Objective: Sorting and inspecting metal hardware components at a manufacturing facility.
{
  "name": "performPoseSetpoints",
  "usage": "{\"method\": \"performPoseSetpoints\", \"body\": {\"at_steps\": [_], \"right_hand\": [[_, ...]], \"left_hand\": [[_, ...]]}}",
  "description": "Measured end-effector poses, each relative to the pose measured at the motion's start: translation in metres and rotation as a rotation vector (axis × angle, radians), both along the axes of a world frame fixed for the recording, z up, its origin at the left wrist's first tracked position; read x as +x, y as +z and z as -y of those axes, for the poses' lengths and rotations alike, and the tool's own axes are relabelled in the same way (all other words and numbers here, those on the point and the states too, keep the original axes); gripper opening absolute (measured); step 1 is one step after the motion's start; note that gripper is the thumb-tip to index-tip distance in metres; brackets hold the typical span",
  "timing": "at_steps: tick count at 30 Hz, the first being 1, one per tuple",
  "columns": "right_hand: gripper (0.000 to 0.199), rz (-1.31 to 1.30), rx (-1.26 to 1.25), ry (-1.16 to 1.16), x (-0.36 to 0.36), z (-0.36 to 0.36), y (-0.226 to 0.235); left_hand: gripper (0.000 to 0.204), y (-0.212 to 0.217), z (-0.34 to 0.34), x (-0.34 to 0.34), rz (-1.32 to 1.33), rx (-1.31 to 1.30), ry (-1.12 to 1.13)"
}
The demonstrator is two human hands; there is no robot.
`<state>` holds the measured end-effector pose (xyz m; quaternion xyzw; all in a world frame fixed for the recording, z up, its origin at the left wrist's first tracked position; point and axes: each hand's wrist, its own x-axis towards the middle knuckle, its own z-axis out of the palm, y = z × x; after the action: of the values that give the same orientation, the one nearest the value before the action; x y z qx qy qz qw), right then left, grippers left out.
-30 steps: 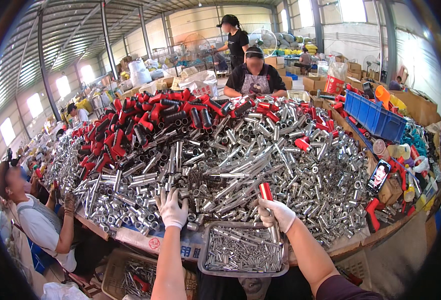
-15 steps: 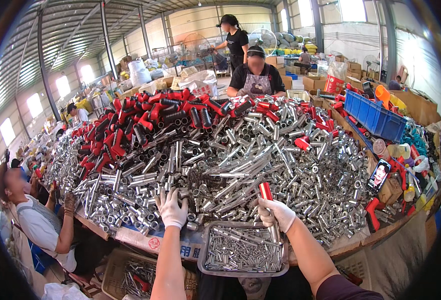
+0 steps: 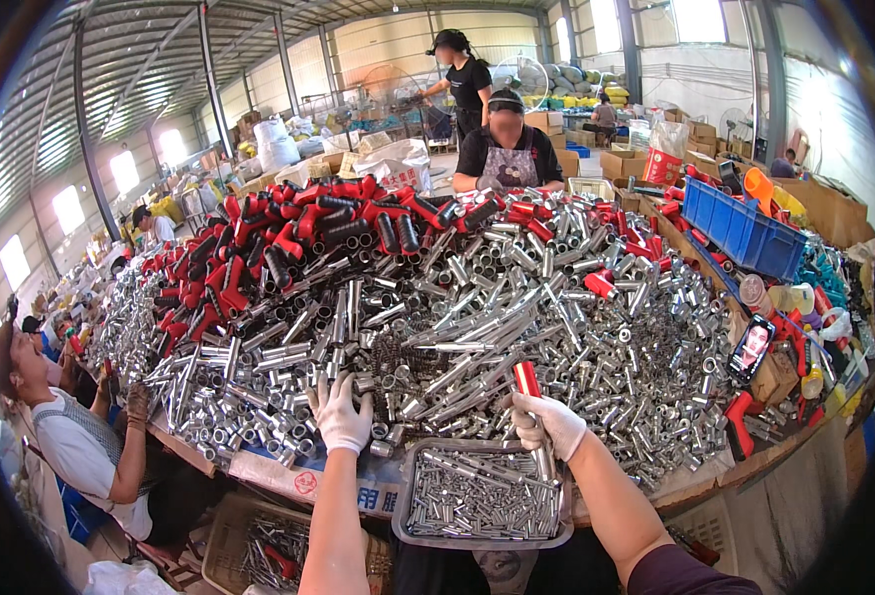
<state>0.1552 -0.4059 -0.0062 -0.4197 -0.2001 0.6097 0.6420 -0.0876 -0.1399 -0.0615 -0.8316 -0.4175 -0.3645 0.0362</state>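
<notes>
My left hand (image 3: 343,415), in a white glove, rests with fingers spread at the near edge of a heap of silver metal parts (image 3: 353,317). Nothing shows in its grasp. In my gloved right hand (image 3: 553,424) is a metal tube with a red upper end (image 3: 526,379); its silver lower end points down over a grey tray (image 3: 408,521). The fingers wrap round the tube and hide its middle. Small silver pins (image 3: 477,506) fill the tray at the table's front edge. Short sleeves and rods lie closest to my left hand.
Red-and-black handles (image 3: 298,223) are piled at the far left of the heap. A blue crate (image 3: 740,230) and a phone (image 3: 752,349) are on the right. Co-workers sit across from me and at the left. A plastic basket (image 3: 221,540) stands below the table.
Both my hands and the tube stay in place. The co-worker at the left has tilted their head back, and the one across from me has shifted slightly.
</notes>
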Motion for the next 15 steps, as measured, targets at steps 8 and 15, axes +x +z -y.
{"method": "performPoseSetpoints", "body": {"at_steps": [8, 15], "right_hand": [[0.023, -0.008, 0.000, 0.003, 0.0009, -0.0004, -0.0015], [0.021, -0.007, 0.008, 0.013, 0.0013, -0.0001, -0.0011]], "left_hand": [[0.047, -0.0023, -0.0015, 0.0003, 0.005, 0.003, 0.006], [0.048, -0.0027, -0.0024, 0.0006, 0.000, 0.001, 0.005]]}}
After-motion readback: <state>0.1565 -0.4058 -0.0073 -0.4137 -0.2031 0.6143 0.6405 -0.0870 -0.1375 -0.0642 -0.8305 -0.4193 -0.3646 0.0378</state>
